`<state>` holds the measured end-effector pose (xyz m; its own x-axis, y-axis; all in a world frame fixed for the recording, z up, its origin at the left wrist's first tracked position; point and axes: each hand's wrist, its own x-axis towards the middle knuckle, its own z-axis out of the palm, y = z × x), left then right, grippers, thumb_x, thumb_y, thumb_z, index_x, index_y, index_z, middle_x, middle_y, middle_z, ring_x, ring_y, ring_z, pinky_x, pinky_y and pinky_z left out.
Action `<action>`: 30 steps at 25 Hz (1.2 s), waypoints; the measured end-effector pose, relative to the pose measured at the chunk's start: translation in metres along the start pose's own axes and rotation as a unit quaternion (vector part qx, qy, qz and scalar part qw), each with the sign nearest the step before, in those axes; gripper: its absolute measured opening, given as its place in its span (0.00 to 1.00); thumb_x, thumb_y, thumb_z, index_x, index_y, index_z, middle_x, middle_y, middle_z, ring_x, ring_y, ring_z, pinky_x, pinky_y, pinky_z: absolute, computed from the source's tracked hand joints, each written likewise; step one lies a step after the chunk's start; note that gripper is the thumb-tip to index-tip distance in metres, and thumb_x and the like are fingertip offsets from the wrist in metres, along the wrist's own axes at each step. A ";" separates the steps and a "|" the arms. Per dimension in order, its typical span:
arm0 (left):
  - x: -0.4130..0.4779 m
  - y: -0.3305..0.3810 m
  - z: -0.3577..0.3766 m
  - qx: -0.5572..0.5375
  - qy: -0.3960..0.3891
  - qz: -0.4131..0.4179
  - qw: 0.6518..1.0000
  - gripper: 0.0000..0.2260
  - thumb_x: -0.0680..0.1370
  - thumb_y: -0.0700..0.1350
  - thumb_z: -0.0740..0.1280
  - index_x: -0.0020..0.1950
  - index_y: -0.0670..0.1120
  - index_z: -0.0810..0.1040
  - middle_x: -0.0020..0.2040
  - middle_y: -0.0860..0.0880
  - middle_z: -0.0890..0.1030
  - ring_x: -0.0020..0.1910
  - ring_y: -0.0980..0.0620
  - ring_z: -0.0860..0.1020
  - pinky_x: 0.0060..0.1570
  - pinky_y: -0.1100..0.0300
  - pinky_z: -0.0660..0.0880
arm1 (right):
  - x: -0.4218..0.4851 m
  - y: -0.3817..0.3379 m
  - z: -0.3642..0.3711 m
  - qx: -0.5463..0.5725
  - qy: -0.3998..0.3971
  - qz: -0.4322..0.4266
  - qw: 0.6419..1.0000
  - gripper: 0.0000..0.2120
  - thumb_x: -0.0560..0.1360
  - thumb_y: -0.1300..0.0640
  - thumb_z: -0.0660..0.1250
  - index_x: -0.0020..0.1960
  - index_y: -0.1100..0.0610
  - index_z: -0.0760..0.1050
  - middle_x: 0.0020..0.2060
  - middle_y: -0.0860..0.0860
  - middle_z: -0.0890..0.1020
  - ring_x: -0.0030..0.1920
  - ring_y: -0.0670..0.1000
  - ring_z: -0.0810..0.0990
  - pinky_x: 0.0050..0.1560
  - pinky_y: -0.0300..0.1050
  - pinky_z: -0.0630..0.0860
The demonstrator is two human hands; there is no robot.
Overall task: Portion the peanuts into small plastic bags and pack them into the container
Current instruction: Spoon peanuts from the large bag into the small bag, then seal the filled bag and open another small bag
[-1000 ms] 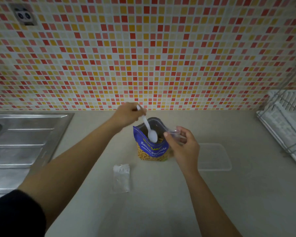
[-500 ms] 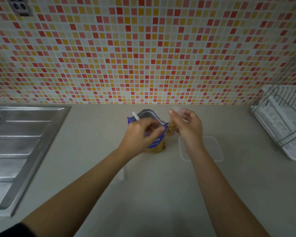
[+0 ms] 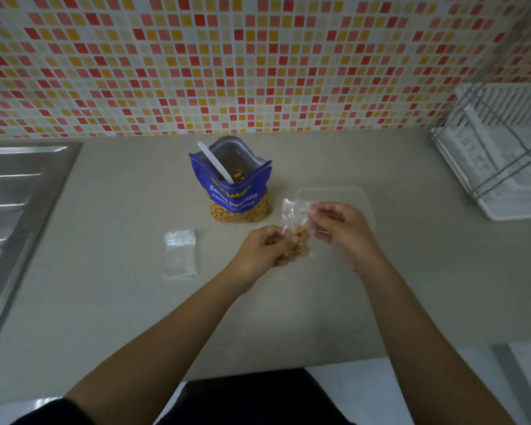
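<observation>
Fingers of your left hand are curling round the filled bottom of the small bag, and your right hand is pinching its clear top edge, so both hands are now holding that one bag. That's the change: a second ago your left hand was working the spoon over the peanut pouch. Now the spoon is standing let go inside the open pouch, bowl down among the nuts.

You're also bringing the small bag down and toward you. It's hanging between your hands just above the counter, with a clump of peanuts sitting in its lower end. I'm reading that as scooping done for this portion and closing coming up (whether the top strip is pressed shut yet, I can't tell).

Just behind your right hand the clear container is waiting, nothing visible in it, while a spare bag is lying flat, left of your hands.
</observation>
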<state>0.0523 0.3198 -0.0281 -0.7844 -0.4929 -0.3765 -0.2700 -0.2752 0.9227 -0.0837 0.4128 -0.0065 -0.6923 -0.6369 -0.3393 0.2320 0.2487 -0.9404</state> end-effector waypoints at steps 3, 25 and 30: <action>0.003 -0.043 0.016 0.074 -0.010 -0.060 0.995 0.09 0.76 0.49 0.68 0.42 0.44 0.78 0.32 0.53 0.76 0.31 0.58 0.74 0.34 0.65 0.70 | -0.008 0.049 -0.014 0.002 0.057 0.044 0.997 0.03 0.73 0.61 0.69 0.42 0.54 0.78 0.36 0.53 0.80 0.35 0.47 0.78 0.44 0.43 0.77; -0.007 -0.063 -0.065 0.338 0.308 0.021 0.889 0.10 0.76 0.45 0.66 0.53 0.40 0.78 0.42 0.41 0.82 0.44 0.42 0.80 0.46 0.55 0.73 | 0.009 0.101 0.055 -0.281 0.100 -0.200 0.933 0.03 0.72 0.61 0.69 0.45 0.58 0.79 0.39 0.55 0.82 0.38 0.51 0.80 0.44 0.47 0.78; -0.019 -0.077 -0.139 0.367 0.418 -0.001 0.831 0.12 0.75 0.44 0.67 0.55 0.38 0.77 0.50 0.39 0.79 0.50 0.42 0.77 0.51 0.55 0.70 | 0.003 0.116 0.123 -0.304 -0.048 -0.248 0.919 0.06 0.72 0.63 0.68 0.48 0.60 0.81 0.41 0.56 0.83 0.36 0.44 0.78 0.42 0.30 0.71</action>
<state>0.1659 0.2353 -0.1031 -0.2043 -0.9787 -0.0215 -0.7799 0.1494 0.6078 0.0249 0.3500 -0.1201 -0.5394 -0.8362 0.0985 -0.5397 0.2536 -0.8027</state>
